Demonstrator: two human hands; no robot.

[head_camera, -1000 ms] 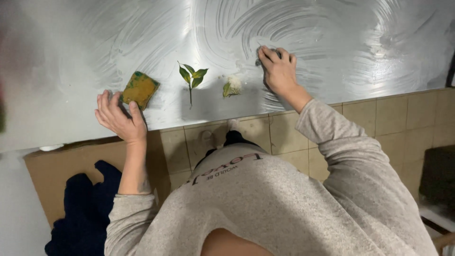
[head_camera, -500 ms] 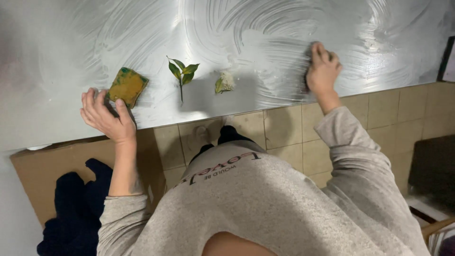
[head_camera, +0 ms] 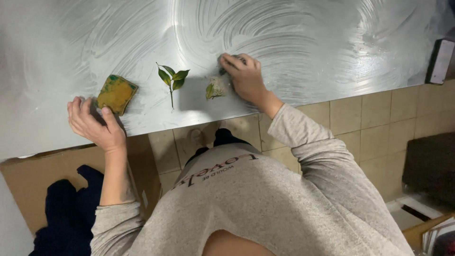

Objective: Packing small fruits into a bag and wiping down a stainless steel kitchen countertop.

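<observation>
The steel tabletop [head_camera: 303,57] spreads wide under both arms, covered in curved soapy streaks that fan out to the far side and to the right of the right hand. The freshest-looking arcs lie just beyond that hand, and a half second ago the hand sat well out to the right near the tabletop's front edge. It has since swept back inward, which reads as one more pass of a back-and-forth scrub working toward the middle.

The right hand [head_camera: 246,80] now presses flat on the surface, its grip closed over a small dark scrubbing pad [head_camera: 226,60] that shows only at the fingertips; how firmly the fingers clamp it cannot be told. Just to the left of that grip, almost touching the thumb side, lies a pale scrap with a bit of green [head_camera: 215,88]. Farther left, apart from it, lies a leafy twig [head_camera: 170,81].

The left hand [head_camera: 92,124] has stayed at the front edge, fingers spread and bracing, holding nothing. Just beyond its fingertips rests a yellow sponge with a green backing [head_camera: 116,94], close but not gripped.
</observation>
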